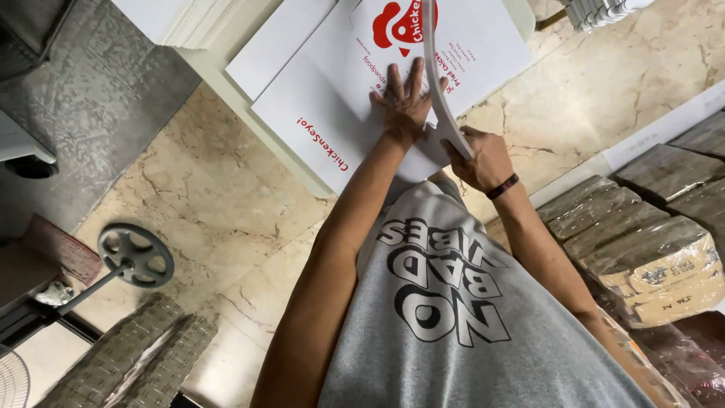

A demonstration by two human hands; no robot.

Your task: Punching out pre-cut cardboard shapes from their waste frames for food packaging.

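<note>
The left hand (404, 102) lies flat, fingers spread, on a white printed cardboard sheet (332, 98) on the table (226, 87). The right hand (479, 159), fingers clamped, grips a bent white cardboard flap (436, 83).

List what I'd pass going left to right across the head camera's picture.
Grey handwheel → left hand flat on white printed sheet → right hand gripping a curved white strip → wrapped brown bundles.
</note>
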